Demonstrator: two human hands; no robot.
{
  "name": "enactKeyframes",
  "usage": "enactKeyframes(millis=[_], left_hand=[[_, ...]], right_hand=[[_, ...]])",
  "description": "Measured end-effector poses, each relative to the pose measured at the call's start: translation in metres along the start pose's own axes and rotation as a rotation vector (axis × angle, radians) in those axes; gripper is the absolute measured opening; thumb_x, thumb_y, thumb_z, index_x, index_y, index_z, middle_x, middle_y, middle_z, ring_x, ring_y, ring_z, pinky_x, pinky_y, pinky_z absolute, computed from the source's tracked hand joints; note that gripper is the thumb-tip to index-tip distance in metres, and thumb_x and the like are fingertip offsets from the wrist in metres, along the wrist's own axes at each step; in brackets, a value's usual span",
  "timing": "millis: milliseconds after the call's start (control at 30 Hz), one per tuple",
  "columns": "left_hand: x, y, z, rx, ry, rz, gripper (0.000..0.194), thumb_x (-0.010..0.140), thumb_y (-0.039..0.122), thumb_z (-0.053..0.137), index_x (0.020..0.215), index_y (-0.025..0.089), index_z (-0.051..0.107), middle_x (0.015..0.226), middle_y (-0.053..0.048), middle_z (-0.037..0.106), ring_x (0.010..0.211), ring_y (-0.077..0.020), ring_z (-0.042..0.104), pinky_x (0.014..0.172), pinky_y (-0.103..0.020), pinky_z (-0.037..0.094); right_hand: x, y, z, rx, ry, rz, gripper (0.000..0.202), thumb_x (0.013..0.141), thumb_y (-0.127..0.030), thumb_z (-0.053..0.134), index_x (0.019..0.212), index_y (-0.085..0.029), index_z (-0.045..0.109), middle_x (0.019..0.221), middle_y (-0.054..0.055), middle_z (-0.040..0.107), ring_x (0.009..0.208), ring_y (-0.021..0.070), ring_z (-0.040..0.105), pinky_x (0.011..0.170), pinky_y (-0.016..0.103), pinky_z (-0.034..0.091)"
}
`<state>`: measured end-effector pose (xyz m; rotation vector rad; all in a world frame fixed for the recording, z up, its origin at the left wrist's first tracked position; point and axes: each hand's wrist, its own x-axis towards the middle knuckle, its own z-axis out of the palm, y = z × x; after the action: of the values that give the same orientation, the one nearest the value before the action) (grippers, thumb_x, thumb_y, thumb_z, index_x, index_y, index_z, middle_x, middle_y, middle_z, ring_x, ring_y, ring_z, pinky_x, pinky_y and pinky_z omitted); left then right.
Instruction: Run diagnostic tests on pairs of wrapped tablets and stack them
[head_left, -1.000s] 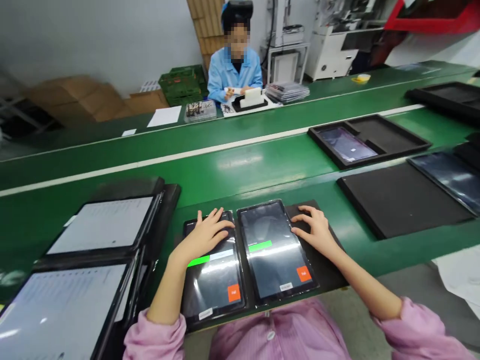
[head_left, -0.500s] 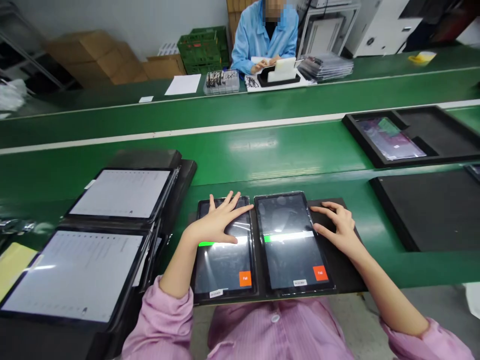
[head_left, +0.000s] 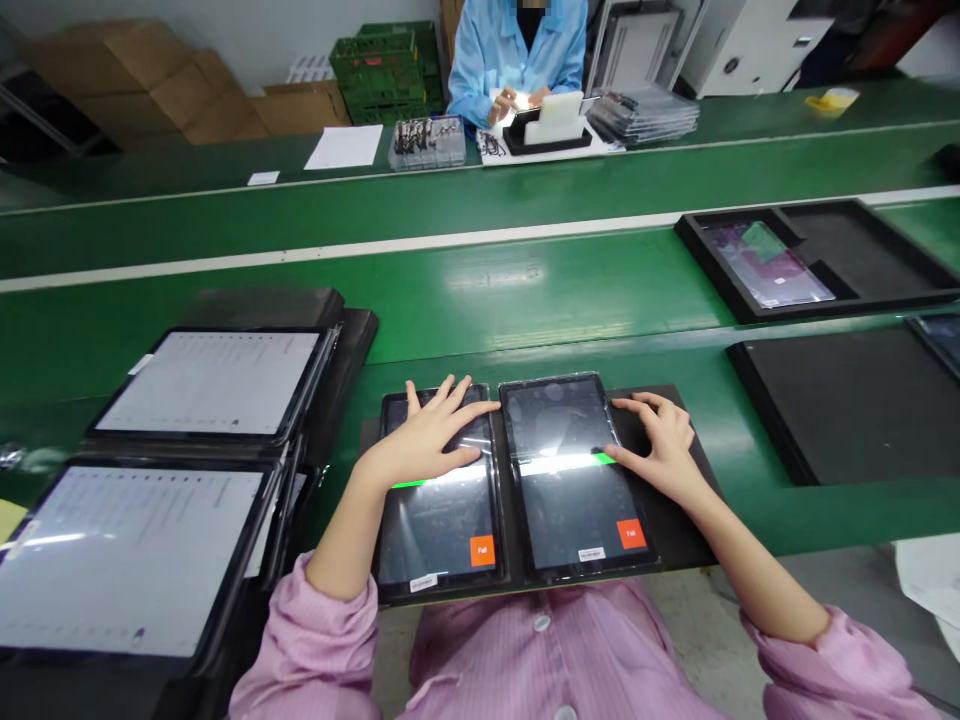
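Two dark tablets lie side by side on a black pad (head_left: 679, 520) at the table's front edge. Each screen shows a green mark and an orange square reading Fail. Over the upper part of the left tablet (head_left: 442, 530) my left hand (head_left: 424, 435) is spread, palm down, its fingers apart. My right hand (head_left: 664, 450) is at the right edge of the right tablet (head_left: 574, 510). Its thumb touches the screen by the green mark, and its index finger reaches the upper right edge; the fingers are bent and apart, holding nothing.
Stacked tablets with light screens (head_left: 135, 550) stand at the left. A black tray (head_left: 874, 245) with a wrapped device and a black foam slab (head_left: 855, 410) lie at the right. Across the green bench (head_left: 450, 290), a person in blue works beside a parts box (head_left: 427, 143).
My right thumb has come onto the right tablet's screen, where the green mark has moved from left to right. The view has shifted slightly; my left hand stays spread on its tablet.
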<state>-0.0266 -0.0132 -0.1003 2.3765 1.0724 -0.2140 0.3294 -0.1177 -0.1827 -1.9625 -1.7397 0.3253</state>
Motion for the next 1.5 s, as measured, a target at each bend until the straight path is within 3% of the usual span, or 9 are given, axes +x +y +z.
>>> enactKeyframes(millis=[100, 233, 333, 533, 667, 767, 1000, 1300, 1500], left_hand=[[-0.004, -0.010, 0.001, -0.021, -0.017, 0.059, 0.088, 0.094, 0.041, 0.072, 0.167, 0.041, 0.023, 0.178, -0.013, 0.002, 0.162, -0.0458, 0.000, 0.115, -0.084, -0.010], [-0.004, -0.016, 0.005, 0.004, 0.001, 0.066, 0.093, 0.091, 0.037, 0.075, 0.166, 0.043, 0.023, 0.178, -0.011, 0.002, 0.162, -0.0476, 0.002, 0.112, -0.086, -0.011], [-0.003, -0.012, 0.004, -0.020, 0.033, 0.049, 0.084, 0.094, 0.041, 0.072, 0.165, 0.040, 0.029, 0.178, -0.011, 0.012, 0.162, -0.0450, 0.010, 0.114, -0.084, -0.013], [0.000, 0.005, 0.003, 0.043, 0.087, 0.026, 0.046, 0.096, 0.048, 0.069, 0.139, 0.033, 0.063, 0.174, -0.014, 0.026, 0.160, -0.0472, 0.019, 0.115, -0.086, -0.009], [0.006, 0.015, 0.009, 0.078, 0.108, 0.027, 0.041, 0.094, 0.053, 0.071, 0.128, 0.030, 0.069, 0.171, -0.017, 0.027, 0.158, -0.0535, 0.018, 0.115, -0.088, -0.004], [0.010, 0.020, 0.011, 0.096, 0.152, 0.009, 0.031, 0.102, 0.048, 0.058, 0.122, 0.029, 0.071, 0.165, -0.015, 0.036, 0.155, -0.0509, 0.027, 0.114, -0.089, -0.002], [0.011, 0.017, 0.009, 0.067, 0.226, 0.011, 0.034, 0.108, 0.029, 0.041, 0.125, 0.033, 0.069, 0.153, -0.010, 0.049, 0.147, -0.0330, 0.044, 0.118, -0.084, -0.005], [0.014, 0.026, 0.011, 0.122, 0.240, -0.056, 0.036, 0.104, 0.020, 0.042, 0.123, 0.027, 0.072, 0.147, -0.015, 0.052, 0.141, -0.0330, 0.051, 0.119, -0.084, 0.001], [0.018, 0.032, 0.017, 0.135, 0.316, -0.082, 0.033, 0.102, 0.020, 0.044, 0.112, 0.027, 0.075, 0.141, -0.011, 0.057, 0.132, -0.0315, 0.058, 0.118, -0.085, -0.001]], right_hand=[[0.001, 0.001, -0.001, 0.047, 0.004, 0.023, 0.046, 0.088, -0.058, 0.061, 0.128, -0.036, 0.066, 0.137, 0.011, 0.055, 0.128, 0.0388, 0.047, 0.104, 0.056, 0.038], [0.002, 0.003, -0.001, 0.063, 0.013, 0.031, 0.038, 0.093, -0.055, 0.057, 0.124, -0.035, 0.069, 0.136, 0.010, 0.057, 0.128, 0.0378, 0.047, 0.104, 0.056, 0.038], [0.002, 0.004, -0.001, 0.070, 0.023, 0.030, 0.033, 0.094, -0.051, 0.058, 0.118, -0.035, 0.073, 0.135, 0.010, 0.058, 0.127, 0.0378, 0.047, 0.103, 0.056, 0.039], [0.004, 0.008, 0.001, 0.112, 0.073, 0.015, 0.033, 0.091, -0.059, 0.061, 0.098, -0.031, 0.078, 0.132, 0.010, 0.062, 0.123, 0.0374, 0.052, 0.103, 0.057, 0.038], [0.005, 0.011, 0.001, 0.118, 0.065, 0.021, 0.033, 0.091, -0.059, 0.062, 0.096, -0.031, 0.079, 0.133, 0.010, 0.062, 0.123, 0.0372, 0.053, 0.103, 0.057, 0.038], [0.005, 0.013, -0.001, 0.123, 0.047, 0.022, 0.030, 0.089, -0.056, 0.063, 0.097, -0.031, 0.079, 0.133, 0.010, 0.062, 0.122, 0.0372, 0.053, 0.103, 0.057, 0.038], [0.006, 0.017, -0.002, 0.064, 0.030, 0.020, 0.032, 0.089, -0.053, 0.061, 0.111, -0.034, 0.075, 0.132, 0.010, 0.060, 0.119, 0.0366, 0.052, 0.101, 0.055, 0.039], [0.008, 0.019, -0.007, 0.042, 0.000, -0.036, 0.035, 0.092, -0.055, 0.057, 0.116, -0.037, 0.075, 0.128, 0.009, 0.057, 0.120, 0.0364, 0.053, 0.101, 0.056, 0.040], [0.009, 0.020, -0.006, 0.032, 0.008, -0.038, 0.033, 0.091, -0.054, 0.059, 0.115, -0.039, 0.076, 0.128, 0.009, 0.057, 0.120, 0.0366, 0.052, 0.101, 0.056, 0.041]])
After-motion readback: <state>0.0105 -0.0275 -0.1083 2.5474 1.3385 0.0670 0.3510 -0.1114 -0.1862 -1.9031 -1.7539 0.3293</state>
